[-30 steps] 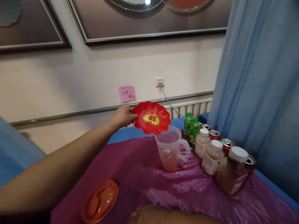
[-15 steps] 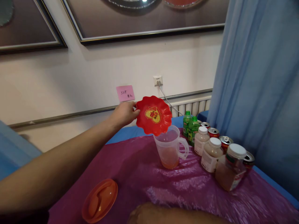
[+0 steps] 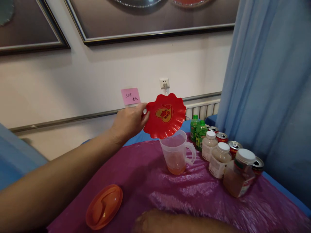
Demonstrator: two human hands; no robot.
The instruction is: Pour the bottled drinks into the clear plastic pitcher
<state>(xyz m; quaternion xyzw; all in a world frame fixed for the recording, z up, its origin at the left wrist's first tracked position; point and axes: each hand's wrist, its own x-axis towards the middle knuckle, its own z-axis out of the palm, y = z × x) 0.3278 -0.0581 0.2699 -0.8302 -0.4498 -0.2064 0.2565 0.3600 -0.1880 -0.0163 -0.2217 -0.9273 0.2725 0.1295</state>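
Note:
My left hand (image 3: 132, 121) is closed on the left edge of a red plate (image 3: 167, 113) with a wavy rim and a yellow printed figure. Tilted steeply, the plate hangs over the mouth of a clear plastic jug (image 3: 173, 155). A little orange-pink liquid lies in the bottom of the jug, whose handle points right. My right hand (image 3: 148, 221) is low at the bottom edge of the view, over the purple sheet (image 3: 136, 181); its fingers are hidden. To its left sits an orange bowl (image 3: 113, 197) with a curved shape inside.
Right of the jug stand green bottles (image 3: 201, 132), white-lidded jars (image 3: 220, 161) and several drink cans (image 3: 234, 147) in rows. A blue curtain (image 3: 272, 90) hangs at the right. Behind the table are a radiator (image 3: 206, 108), a wall rail (image 3: 73, 119) and a socket (image 3: 164, 83).
My left hand has moved the red plate slightly right and up and turned it, its face tilting more. The jug, bowl and right hand are nearly where they were.

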